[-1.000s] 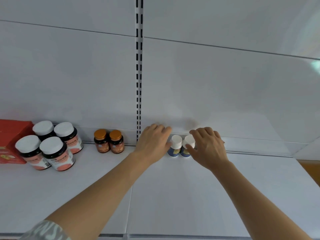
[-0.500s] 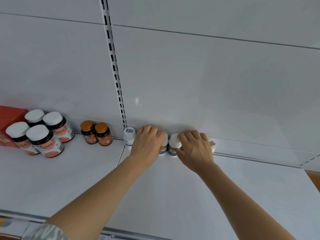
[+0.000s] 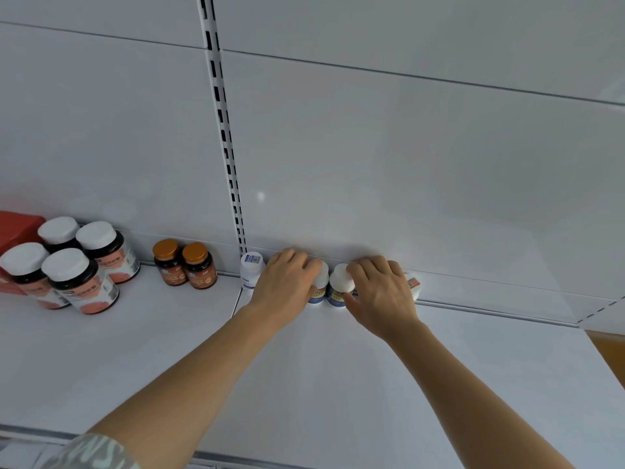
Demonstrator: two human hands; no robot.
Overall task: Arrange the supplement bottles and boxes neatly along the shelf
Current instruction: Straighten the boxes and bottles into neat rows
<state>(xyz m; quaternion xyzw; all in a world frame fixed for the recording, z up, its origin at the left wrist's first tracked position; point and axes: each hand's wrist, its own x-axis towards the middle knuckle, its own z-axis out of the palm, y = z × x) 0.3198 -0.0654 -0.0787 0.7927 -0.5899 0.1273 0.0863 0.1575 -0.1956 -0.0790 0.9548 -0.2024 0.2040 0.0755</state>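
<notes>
Both hands reach to the back of the white shelf [image 3: 304, 384]. My left hand [image 3: 287, 286] curls over a small white-capped bottle with a blue label [image 3: 319, 292], mostly hidden under its fingers. A white bottle [image 3: 252, 270] stands just left of that hand. My right hand [image 3: 378, 292] grips the cap of a second blue-label bottle [image 3: 340, 289], thumb in front. A small white bottle with an orange label [image 3: 413, 284] peeks out behind the right hand.
Two amber bottles with gold caps [image 3: 184, 267] stand at the back wall to the left. Further left are several dark bottles with white caps [image 3: 81, 269] and a red box [image 3: 17, 228]. A slotted upright [image 3: 223, 130] runs up the back wall.
The view has shifted so the shelf contents sit further right. Both hands stay on the small blue-label bottles at the back wall; the white bottle left of my left hand has come into sight.
</notes>
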